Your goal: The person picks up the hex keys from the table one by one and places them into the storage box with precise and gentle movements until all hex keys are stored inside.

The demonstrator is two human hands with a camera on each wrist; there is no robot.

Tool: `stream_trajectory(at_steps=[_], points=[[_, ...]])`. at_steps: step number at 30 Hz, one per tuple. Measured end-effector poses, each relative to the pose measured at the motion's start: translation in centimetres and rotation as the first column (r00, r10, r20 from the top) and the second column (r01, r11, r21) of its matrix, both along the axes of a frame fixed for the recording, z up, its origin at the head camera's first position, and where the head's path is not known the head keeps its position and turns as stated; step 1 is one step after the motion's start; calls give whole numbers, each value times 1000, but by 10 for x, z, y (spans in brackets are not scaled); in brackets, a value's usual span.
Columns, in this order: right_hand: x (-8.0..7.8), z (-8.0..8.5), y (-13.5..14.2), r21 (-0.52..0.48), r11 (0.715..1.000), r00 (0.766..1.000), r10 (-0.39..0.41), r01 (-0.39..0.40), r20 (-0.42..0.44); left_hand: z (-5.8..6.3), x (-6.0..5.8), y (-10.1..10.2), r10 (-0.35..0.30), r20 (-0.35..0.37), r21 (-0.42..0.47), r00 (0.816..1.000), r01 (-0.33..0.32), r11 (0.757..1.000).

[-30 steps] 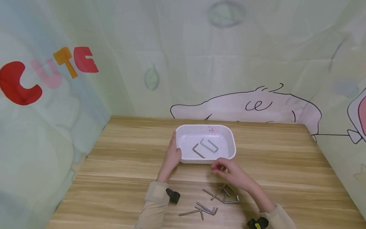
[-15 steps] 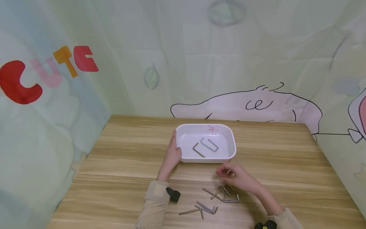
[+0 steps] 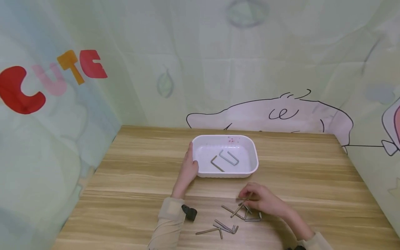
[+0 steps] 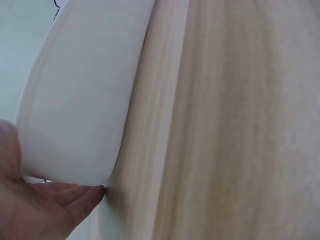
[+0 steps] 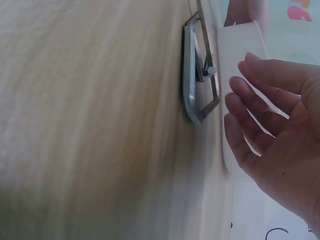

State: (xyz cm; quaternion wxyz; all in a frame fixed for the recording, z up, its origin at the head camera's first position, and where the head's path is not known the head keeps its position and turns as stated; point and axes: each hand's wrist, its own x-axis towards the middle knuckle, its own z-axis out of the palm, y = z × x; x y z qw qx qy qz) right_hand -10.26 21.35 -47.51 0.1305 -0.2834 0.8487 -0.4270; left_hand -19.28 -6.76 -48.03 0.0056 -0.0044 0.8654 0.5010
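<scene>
Printed curtains (image 3: 140,69) stand beyond the wood counter (image 3: 134,166) I'm watching. At left, the left hand (image 3: 189,166) grips the white tray (image 3: 225,175), its fingers partly hidden. Inside the tray, what look like three bent rods (image 3: 217,167) lie done; to the near side, more loose rods (image 3: 207,231) are left, too overlapped for me to count. Rightmost, the right hand (image 3: 260,201) hovers over them, fingers loosely curled, apparently holding nothing; contact I can't tell.

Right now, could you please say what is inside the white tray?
A brass-coloured bent rod and silvery bent rods, probably two, lie inside the white tray. Its near wall covers a strip behind it, so anything there is hidden.
</scene>
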Motion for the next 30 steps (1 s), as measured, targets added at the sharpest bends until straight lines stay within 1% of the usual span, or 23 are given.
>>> stream_trajectory(at_steps=[5, 11, 13, 18, 23, 30], points=[[2, -4, 0, 16, 1000, 1000, -14, 14, -14, 0, 1, 0, -2, -3, 7, 1000, 2, 1000], [4, -9, -2, 56, 998, 994, 6, 1, -111, 1, 0, 0, -4, 3, 8, 1000, 4, 1000], [4, -10, -2, 66, 998, 991, 11, -2, -130, 0, 0, 0, -3, -1, 9, 1000, 3, 1000], [2, -13, -3, 91, 996, 989, 20, -6, -143, -1, 0, 0, -3, -3, 18, 1000, 3, 1000], [1, -13, -7, 117, 993, 984, 48, -29, -169, 0, 1, 0, -3, 1, 25, 1000, 3, 1000], [2, -13, -10, 135, 990, 984, 68, -46, -163, 0, 0, -1, -11, 5, 23, 1000, 11, 1000]])
